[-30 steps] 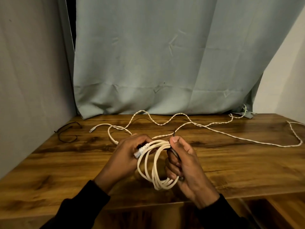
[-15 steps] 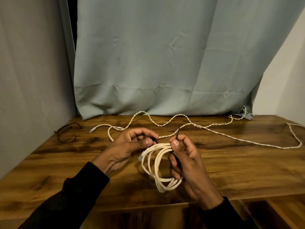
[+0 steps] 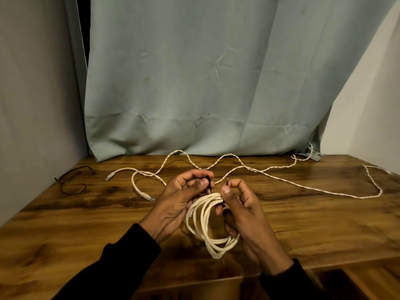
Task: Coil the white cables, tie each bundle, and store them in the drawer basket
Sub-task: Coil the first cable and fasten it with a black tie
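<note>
White round cable coiled into one bundle of several loops (image 3: pixel 207 226) hangs between your two hands above the brown wooden tabletop (image 3: pixel 303 224), just in front of you. Your left hand (image 3: pixel 179 202) has its thumb and fingers curled, pinching one end of a thin black tie (image 3: pixel 208 182) at the top of the coil. Your right hand (image 3: pixel 242 211) pinches the other end of that tie between thumb and forefinger, while its lower fingers curl through the loops and carry the bundle. The tie passes over the top of the coil; whether it is twisted closed I cannot tell.

Counting what lies loose on the table: one short white cable with clear plugs at both ends (image 3: pixel 138 182), bent in a hook just left of your left hand, and one long twisted white cord (image 3: pixel 281 178) that snakes along the back and runs off toward the right edge. A second black tie or wire (image 3: pixel 71 180) lies curled near the far left corner, well apart from the hands. One pale blue-green cloth (image 3: pixel 194 83) hangs behind the table, its hem touching the back edge
</note>
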